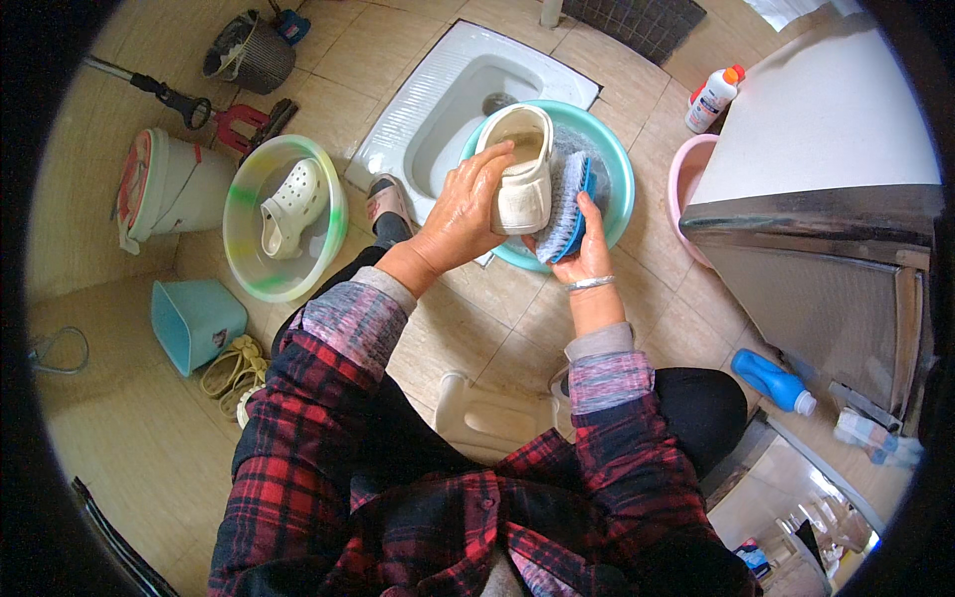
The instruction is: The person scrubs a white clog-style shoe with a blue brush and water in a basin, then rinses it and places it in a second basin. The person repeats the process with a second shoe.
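Observation:
My left hand (462, 213), wet, grips a white canvas-like shoe (521, 201) by its side, its opening facing away from me. My right hand (586, 246) holds a blue scrub brush (574, 216) with pale bristles turned towards the shoe; bristles and shoe are side by side, and I cannot tell if they touch. Both are above a turquoise basin (625, 179) of sudsy water. To the left, a white perforated clog (295, 205) lies in a translucent green-and-yellow basin (336, 231).
A squat toilet (425, 104) lies beneath the turquoise basin's far side. Left are a lidded white bucket (190, 186), a blue bin (201, 317) and sandals (239, 366). Right are a pink basin (683, 172), a white bottle (712, 101), a cabinet (806, 276) and a blue bottle (768, 377). A plastic stool (492, 418) is below me.

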Demonstrator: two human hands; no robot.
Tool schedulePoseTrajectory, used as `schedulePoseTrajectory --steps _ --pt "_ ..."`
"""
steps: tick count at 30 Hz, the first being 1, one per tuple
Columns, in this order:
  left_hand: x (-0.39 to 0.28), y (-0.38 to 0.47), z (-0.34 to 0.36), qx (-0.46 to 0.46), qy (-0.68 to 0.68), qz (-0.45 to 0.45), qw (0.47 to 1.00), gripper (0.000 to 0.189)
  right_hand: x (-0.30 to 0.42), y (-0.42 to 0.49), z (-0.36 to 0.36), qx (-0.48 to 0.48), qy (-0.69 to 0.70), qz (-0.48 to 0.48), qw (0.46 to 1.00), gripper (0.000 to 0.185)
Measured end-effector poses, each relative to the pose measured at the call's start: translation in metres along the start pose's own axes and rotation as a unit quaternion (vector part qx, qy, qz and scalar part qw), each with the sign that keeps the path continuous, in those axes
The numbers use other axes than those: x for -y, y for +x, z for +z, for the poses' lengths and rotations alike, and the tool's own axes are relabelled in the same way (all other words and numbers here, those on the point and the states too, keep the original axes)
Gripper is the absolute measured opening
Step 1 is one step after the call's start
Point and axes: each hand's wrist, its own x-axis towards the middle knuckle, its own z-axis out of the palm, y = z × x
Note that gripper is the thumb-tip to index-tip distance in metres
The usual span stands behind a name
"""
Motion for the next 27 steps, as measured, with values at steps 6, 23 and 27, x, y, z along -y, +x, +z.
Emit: schedulePoseTrajectory --steps 6,23,27 --pt "0.001 0.004 -0.012 0.051 -0.019 0.003 0.999 0.085 0.011 0.0 0.006 0.0 0.023 0.033 0.999 0.061" --pt "0.013 -0.003 0.048 -0.051 0.105 -0.074 0.99 0.048 -0.002 -0.021 0.029 -0.133 -0.475 -0.279 0.824 0.046" --pt "0.013 0.0 0.059 -0.059 0.058 -0.081 0.993 0.052 0.0 -0.019 0.033 -0.13 -0.614 -0.335 0.702 0.046"
